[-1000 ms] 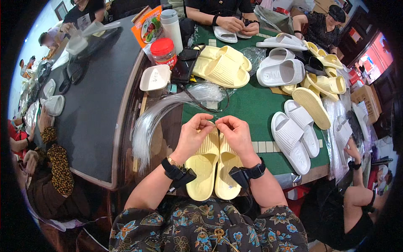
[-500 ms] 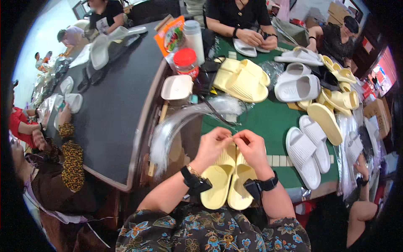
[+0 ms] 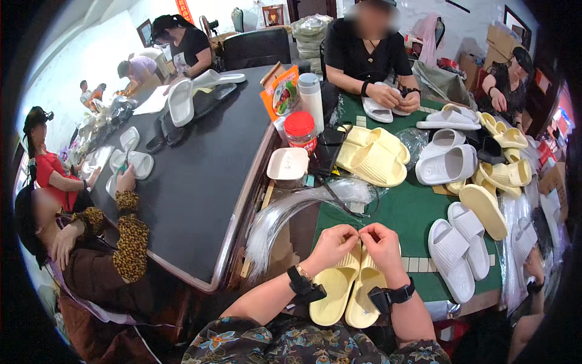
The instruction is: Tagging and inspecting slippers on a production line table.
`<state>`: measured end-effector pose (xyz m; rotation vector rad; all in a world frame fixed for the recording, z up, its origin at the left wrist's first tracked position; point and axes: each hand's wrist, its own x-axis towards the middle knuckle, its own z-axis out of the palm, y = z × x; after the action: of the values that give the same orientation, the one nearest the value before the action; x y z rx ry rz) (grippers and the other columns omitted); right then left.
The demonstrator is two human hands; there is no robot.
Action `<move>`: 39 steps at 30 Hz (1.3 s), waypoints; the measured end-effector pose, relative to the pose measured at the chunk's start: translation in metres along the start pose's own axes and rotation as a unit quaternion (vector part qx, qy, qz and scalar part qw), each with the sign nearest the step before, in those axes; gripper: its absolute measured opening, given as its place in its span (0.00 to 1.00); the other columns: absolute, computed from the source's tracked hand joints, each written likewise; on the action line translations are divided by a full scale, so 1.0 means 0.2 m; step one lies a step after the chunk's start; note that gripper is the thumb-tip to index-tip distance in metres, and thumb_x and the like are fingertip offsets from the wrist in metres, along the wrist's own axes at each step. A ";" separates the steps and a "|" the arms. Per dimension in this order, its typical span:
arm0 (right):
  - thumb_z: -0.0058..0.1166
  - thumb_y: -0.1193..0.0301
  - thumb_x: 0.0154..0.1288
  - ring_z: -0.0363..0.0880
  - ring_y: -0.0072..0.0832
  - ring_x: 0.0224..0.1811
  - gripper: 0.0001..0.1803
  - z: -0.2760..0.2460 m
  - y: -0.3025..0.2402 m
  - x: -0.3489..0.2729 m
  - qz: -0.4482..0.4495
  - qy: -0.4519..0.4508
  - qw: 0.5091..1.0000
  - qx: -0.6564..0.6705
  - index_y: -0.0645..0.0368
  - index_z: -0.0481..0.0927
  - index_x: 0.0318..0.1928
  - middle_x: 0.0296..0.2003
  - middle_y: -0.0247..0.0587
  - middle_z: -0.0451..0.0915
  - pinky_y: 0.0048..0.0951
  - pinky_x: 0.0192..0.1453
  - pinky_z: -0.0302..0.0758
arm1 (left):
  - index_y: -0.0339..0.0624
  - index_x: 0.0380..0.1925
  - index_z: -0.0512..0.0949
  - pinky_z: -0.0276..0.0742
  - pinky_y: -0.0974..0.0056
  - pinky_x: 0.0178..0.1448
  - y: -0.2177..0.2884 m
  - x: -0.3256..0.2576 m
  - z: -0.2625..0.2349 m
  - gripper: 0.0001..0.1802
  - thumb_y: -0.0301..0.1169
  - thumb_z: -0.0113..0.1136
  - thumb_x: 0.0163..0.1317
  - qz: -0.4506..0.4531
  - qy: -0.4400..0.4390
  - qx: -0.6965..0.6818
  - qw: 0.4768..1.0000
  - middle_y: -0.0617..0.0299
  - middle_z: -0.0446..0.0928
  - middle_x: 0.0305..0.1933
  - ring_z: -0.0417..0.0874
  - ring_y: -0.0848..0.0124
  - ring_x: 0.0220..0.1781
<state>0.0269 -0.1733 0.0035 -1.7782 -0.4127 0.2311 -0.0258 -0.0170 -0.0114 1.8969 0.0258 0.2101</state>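
Unmoved, left hand [image 3: 330, 246] and right hand [image 3: 382, 242] pinch yellow slippers [image 3: 345, 288], perhaps a hidden tie.

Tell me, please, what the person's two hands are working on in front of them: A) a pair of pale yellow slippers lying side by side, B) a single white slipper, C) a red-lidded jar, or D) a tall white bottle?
A: the left hand and right hand meet, fingertips pinched together, over the pair of pale yellow slippers lying side by side on the green table.
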 end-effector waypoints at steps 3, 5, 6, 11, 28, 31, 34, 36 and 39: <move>0.57 0.76 0.60 0.72 0.12 0.25 0.05 0.00 0.00 0.01 -0.013 -0.008 1.000 -0.011 0.65 0.82 0.34 0.24 0.29 0.79 0.18 0.29 0.68 | 0.33 0.36 0.79 0.77 0.65 0.41 -0.03 0.00 0.00 0.09 0.28 0.60 0.60 0.026 0.014 0.017 0.999 0.54 0.81 0.32 0.83 0.68 0.34; 0.57 0.75 0.60 0.72 0.12 0.25 0.05 0.00 0.02 0.00 -0.017 -0.008 1.000 -0.013 0.65 0.82 0.34 0.24 0.29 0.79 0.18 0.29 0.69 | 0.33 0.36 0.79 0.77 0.65 0.41 -0.01 0.00 0.00 0.09 0.28 0.61 0.60 0.021 0.011 0.027 0.999 0.53 0.81 0.32 0.83 0.66 0.34; 0.56 0.75 0.60 0.73 0.14 0.25 0.06 0.00 0.03 0.00 -0.013 -0.012 1.000 -0.015 0.65 0.81 0.34 0.24 0.31 0.79 0.20 0.29 0.69 | 0.33 0.36 0.79 0.77 0.65 0.41 -0.02 0.00 0.00 0.09 0.29 0.61 0.60 0.009 0.011 0.021 1.000 0.53 0.81 0.32 0.83 0.66 0.34; 0.57 0.74 0.60 0.75 0.18 0.25 0.07 0.00 0.03 0.00 0.004 -0.024 1.000 -0.005 0.66 0.81 0.34 0.24 0.35 0.80 0.22 0.29 0.71 | 0.33 0.36 0.80 0.78 0.65 0.41 -0.03 -0.01 0.01 0.08 0.28 0.61 0.60 0.013 0.013 0.024 1.000 0.54 0.81 0.33 0.83 0.67 0.35; 0.59 0.74 0.59 0.70 0.13 0.25 0.05 -0.03 0.07 0.02 0.024 0.011 0.997 0.076 0.63 0.80 0.31 0.22 0.27 0.76 0.19 0.29 0.68 | 0.33 0.38 0.81 0.78 0.66 0.42 0.02 0.00 0.00 0.11 0.30 0.62 0.60 -0.021 0.020 0.022 0.999 0.53 0.83 0.34 0.85 0.68 0.37; 0.59 0.74 0.59 0.70 0.13 0.25 0.05 -0.02 0.05 0.01 0.024 0.009 0.997 0.068 0.63 0.80 0.31 0.22 0.26 0.76 0.19 0.29 0.68 | 0.34 0.39 0.81 0.78 0.66 0.43 0.02 0.00 0.01 0.10 0.29 0.62 0.61 -0.027 0.012 0.026 0.999 0.55 0.83 0.35 0.84 0.70 0.37; 0.59 0.73 0.59 0.71 0.13 0.25 0.05 -0.02 0.06 0.01 0.027 0.005 0.997 0.066 0.63 0.79 0.30 0.22 0.27 0.76 0.19 0.29 0.68 | 0.34 0.40 0.80 0.79 0.66 0.43 0.04 0.00 0.02 0.10 0.28 0.62 0.61 -0.018 0.015 -0.024 0.999 0.56 0.83 0.35 0.84 0.71 0.36; 0.59 0.73 0.59 0.71 0.14 0.25 0.06 -0.01 0.05 0.01 0.025 0.003 0.998 0.055 0.63 0.79 0.30 0.23 0.28 0.76 0.19 0.30 0.69 | 0.35 0.40 0.80 0.79 0.67 0.43 0.05 0.00 0.01 0.09 0.27 0.62 0.61 -0.016 0.007 0.001 1.000 0.57 0.83 0.35 0.84 0.71 0.36; 0.59 0.73 0.59 0.72 0.16 0.27 0.06 0.00 0.01 0.01 0.010 -0.008 1.000 0.018 0.64 0.78 0.30 0.26 0.31 0.76 0.20 0.31 0.69 | 0.35 0.39 0.80 0.79 0.66 0.43 0.02 -0.01 0.00 0.09 0.26 0.61 0.59 -0.021 0.009 0.006 1.000 0.56 0.83 0.35 0.84 0.71 0.36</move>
<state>0.0282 -0.1734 0.0020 -1.7472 -0.4006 0.2656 -0.0275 -0.0181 -0.0086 1.9054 0.0788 0.1995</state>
